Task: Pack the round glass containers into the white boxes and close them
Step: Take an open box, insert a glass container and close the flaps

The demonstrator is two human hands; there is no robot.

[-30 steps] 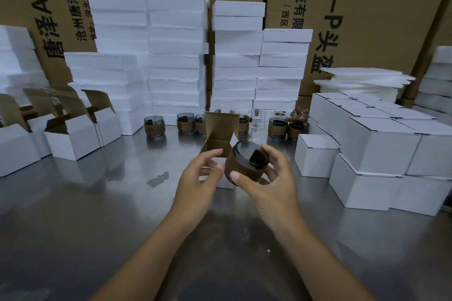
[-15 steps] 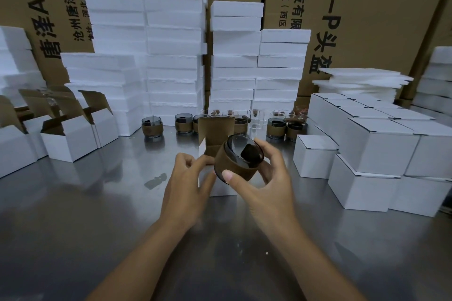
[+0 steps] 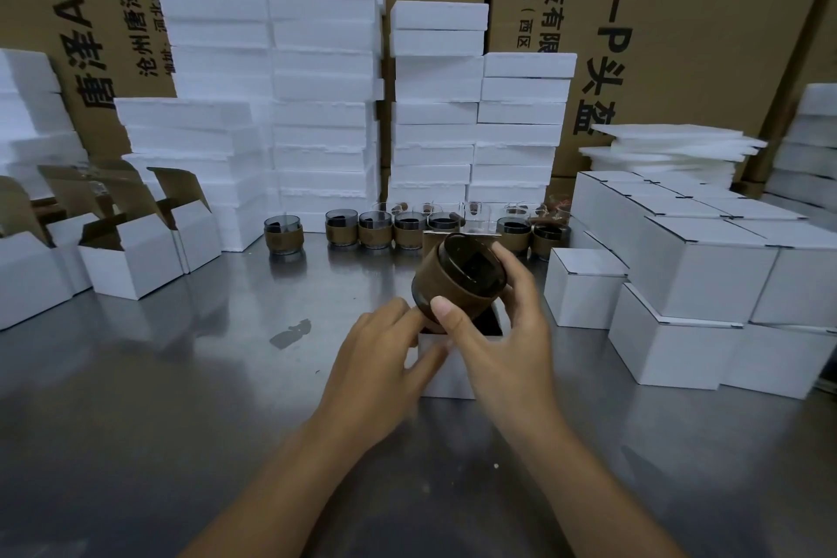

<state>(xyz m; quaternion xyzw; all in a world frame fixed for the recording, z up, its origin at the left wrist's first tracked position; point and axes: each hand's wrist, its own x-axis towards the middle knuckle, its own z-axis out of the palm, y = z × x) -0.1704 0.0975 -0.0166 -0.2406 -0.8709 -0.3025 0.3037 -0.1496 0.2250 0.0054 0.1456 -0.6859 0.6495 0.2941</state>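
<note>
The right hand [image 3: 502, 344] gripped a round glass container [image 3: 457, 281] with a brown sleeve, tilted, just above an open white box [image 3: 446, 372] on the metal table [image 3: 181, 399]. The left hand [image 3: 380, 358] rested blurred fingers on the box's left edge. Behind stood a row of similar containers [image 3: 410, 229] before foam stacks [image 3: 317, 82]. Closed boxes [image 3: 706, 281] were piled at right, open ones [image 3: 131, 258] at left.

Brown-banded dark glass container [image 3: 459, 281], white box [image 3: 446, 369], grey steel table [image 3: 181, 399], tan cartons [image 3: 702, 36]
</note>
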